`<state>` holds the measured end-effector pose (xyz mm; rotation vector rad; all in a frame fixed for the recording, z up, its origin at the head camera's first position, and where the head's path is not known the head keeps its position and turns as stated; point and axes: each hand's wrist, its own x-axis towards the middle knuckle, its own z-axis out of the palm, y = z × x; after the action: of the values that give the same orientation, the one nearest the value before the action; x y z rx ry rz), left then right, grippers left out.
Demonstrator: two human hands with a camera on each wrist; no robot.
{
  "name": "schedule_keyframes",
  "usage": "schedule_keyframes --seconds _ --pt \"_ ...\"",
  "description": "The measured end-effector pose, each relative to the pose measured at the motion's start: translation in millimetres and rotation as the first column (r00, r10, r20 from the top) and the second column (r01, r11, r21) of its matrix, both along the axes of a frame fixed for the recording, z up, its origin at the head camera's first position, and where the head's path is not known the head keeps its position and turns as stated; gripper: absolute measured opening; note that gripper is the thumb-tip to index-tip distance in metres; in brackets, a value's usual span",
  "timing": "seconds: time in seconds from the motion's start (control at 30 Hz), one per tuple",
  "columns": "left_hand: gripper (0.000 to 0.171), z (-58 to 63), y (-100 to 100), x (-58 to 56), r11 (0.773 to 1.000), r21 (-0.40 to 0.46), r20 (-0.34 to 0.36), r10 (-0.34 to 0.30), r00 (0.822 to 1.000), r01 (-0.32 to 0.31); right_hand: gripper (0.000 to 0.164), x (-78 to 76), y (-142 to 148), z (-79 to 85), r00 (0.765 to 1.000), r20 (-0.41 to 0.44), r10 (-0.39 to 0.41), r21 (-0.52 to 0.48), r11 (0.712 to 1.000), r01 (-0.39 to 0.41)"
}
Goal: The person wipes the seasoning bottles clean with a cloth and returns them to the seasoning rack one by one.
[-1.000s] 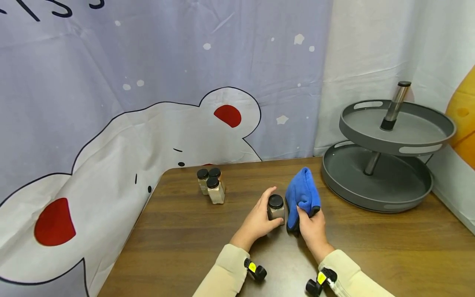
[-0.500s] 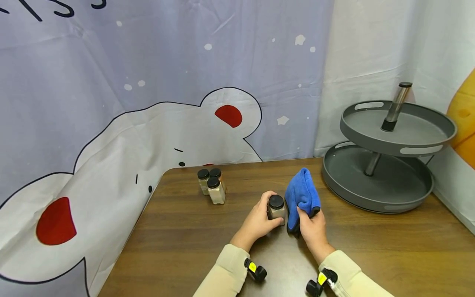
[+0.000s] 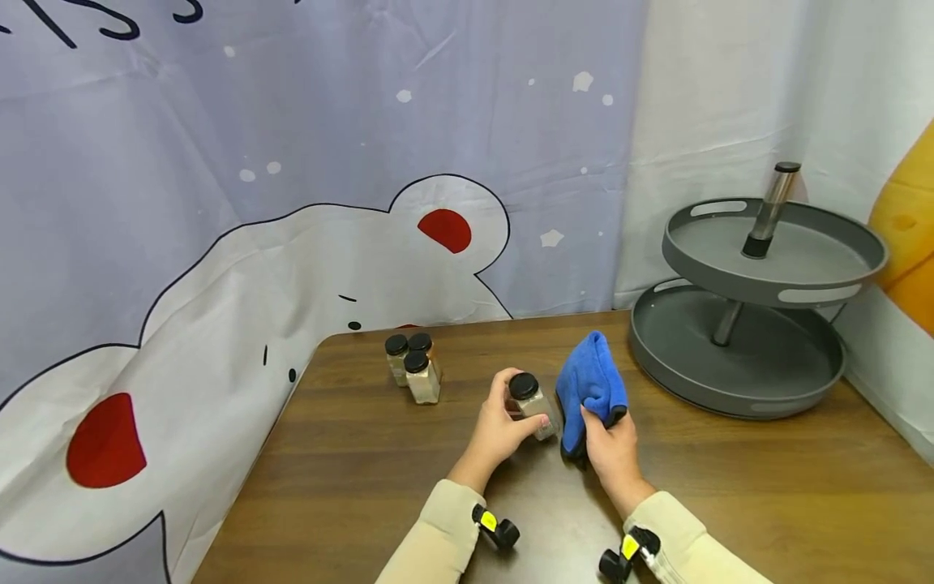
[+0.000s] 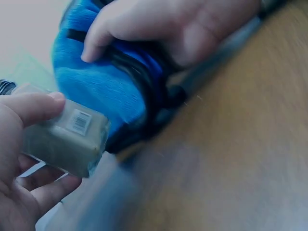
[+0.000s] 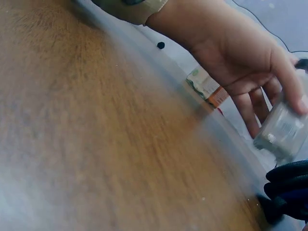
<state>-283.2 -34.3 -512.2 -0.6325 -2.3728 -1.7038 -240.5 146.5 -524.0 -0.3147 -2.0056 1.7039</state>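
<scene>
Currently, jar (image 3: 538,412) tilted in left hand (image 3: 498,431), just beside cloth (image 3: 589,377) | left hand: thumb and fingers pinching jar's sides | right hand (image 3: 614,456): gripping cloth's near end | jar: probably glass, lightish, stiff, slippery, breakable; best held by flat sides | cloth: likely soft, limp, light; best bunched at a fold

The left wrist view crops the cap (image 4: 6,87) of the jar (image 4: 65,144)
</scene>
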Motion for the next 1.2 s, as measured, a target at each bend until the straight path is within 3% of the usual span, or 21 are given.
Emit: schedule_keyframes --seconds 0.07,0.13,0.27,0.37,0.5,0.6,0.73,0.83,0.9,0.97,1.03,1.13,1.2 --pt "0.074 4.6 -0.2 -0.7 0.991 0.135 0.061 0.008 0.998 -0.016 0.037 0.2 0.5 0.9 1.000 -0.005 0.005 -0.003 1.000 -0.005" --pt "0.074 9.4 -0.8 -0.8 0.962 0.266 0.132 0.023 0.991 -0.057 0.038 0.7 0.8 2.2 1.000 -0.013 0.015 -0.006 1.000 -0.015" --pt "0.073 21.0 -2.9 0.3 0.865 0.477 0.246 0.037 0.969 -0.154 0.041 3.2 -0.4 9.2 0.999 -0.043 0.023 -0.011 1.000 -0.023" --pt "0.073 32.3 -3.2 2.7 0.802 0.567 0.265 0.037 0.963 -0.187 0.044 5.5 -2.2 20.6 0.996 -0.087 0.028 -0.030 0.999 -0.031" --pt "0.070 49.8 0.2 6.6 0.718 0.672 0.242 0.016 0.970 -0.180 0.046 7.5 -8.9 42.6 0.985 -0.170 0.027 -0.107 0.993 -0.046" --pt "0.070 63.7 4.7 8.2 0.628 0.759 0.223 -0.001 0.975 -0.173 0.040 7.1 -18.9 62.5 0.965 -0.262 0.016 -0.235 0.969 -0.080" --pt "0.070 82.2 13.2 11.0 0.469 0.869 0.192 -0.022 0.981 -0.159 0.037 8.3 -33.6 88.1 0.905 -0.425 0.006 -0.330 0.930 -0.161" --pt "0.069 94.4 20.2 16.0 0.354 0.922 0.179 -0.034 0.983 -0.156 0.045 12.5 -43.3 100.5 0.840 -0.541 0.032 -0.286 0.933 -0.220" --pt "0.066 101.5 24.2 20.4 0.296 0.942 0.176 -0.041 0.984 -0.156 0.049 15.9 -49.2 105.3 0.799 -0.598 0.064 -0.235 0.939 -0.251" --pt "0.063 107.8 27.6 24.9 0.254 0.954 0.178 -0.045 0.983 -0.161 0.048 18.9 -54.4 107.5 0.769 -0.633 0.089 -0.154 0.959 -0.237" --pt "0.061 113.4 30.6 29.9 0.229 0.960 0.177 -0.046 0.983 -0.162 0.044 21.2 -58.7 108.5 0.741 -0.663 0.105 -0.078 0.975 -0.208" --pt "0.059 120.8 35.6 38.4 0.203 0.967 0.168 -0.038 0.985 -0.157 0.039 23.0 -63.2 108.6 0.693 -0.713 0.108 0.017 0.990 -0.137" --pt "0.058 124.0 38.7 44.1 0.198 0.969 0.154 -0.019 0.988 -0.148 0.038 23.5 -64.7 108.6 0.654 -0.749 0.108 0.051 0.993 -0.106"
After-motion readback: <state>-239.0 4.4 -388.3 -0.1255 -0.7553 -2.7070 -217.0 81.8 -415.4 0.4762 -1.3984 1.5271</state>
